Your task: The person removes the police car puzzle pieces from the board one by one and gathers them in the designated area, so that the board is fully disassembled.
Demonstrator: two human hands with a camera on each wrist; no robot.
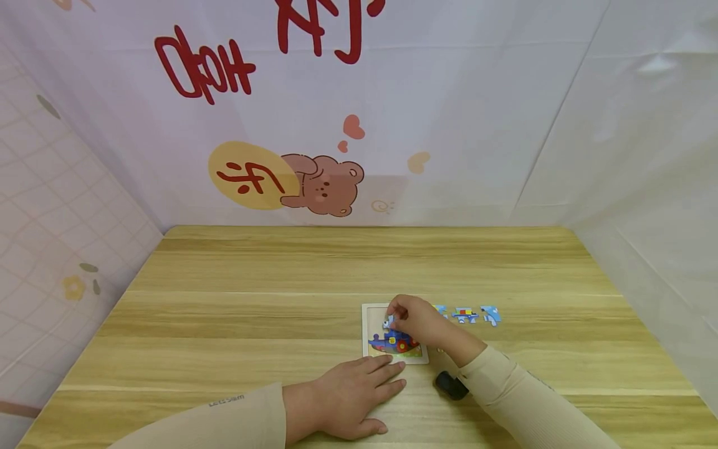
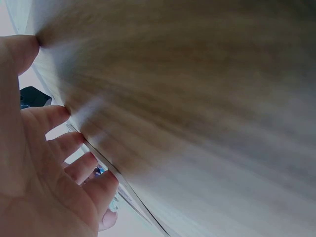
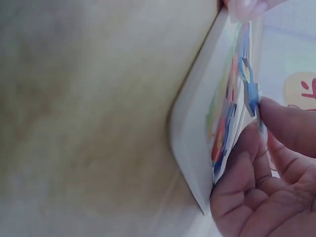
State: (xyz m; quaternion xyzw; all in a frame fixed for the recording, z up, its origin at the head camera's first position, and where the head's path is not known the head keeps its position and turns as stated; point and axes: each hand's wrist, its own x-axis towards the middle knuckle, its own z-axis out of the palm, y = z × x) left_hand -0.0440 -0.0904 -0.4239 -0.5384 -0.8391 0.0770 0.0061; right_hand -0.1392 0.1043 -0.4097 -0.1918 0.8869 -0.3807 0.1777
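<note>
A white-framed puzzle board lies on the table, its lower part filled with a blue, red and yellow picture. My right hand is over the board's right side and pinches a light blue puzzle piece between thumb and fingertips. In the right wrist view that puzzle piece is tilted close over the picture, partly covered by the thumb. My left hand lies flat with fingers spread, its fingertips right at the board's near edge. In the left wrist view the left hand shows straight fingers beside the board's rim.
Several loose puzzle pieces lie right of the board, some partly behind the right hand. A black object sits near the right forearm. Wood-grain table surrounds the board, with a printed white curtain behind it.
</note>
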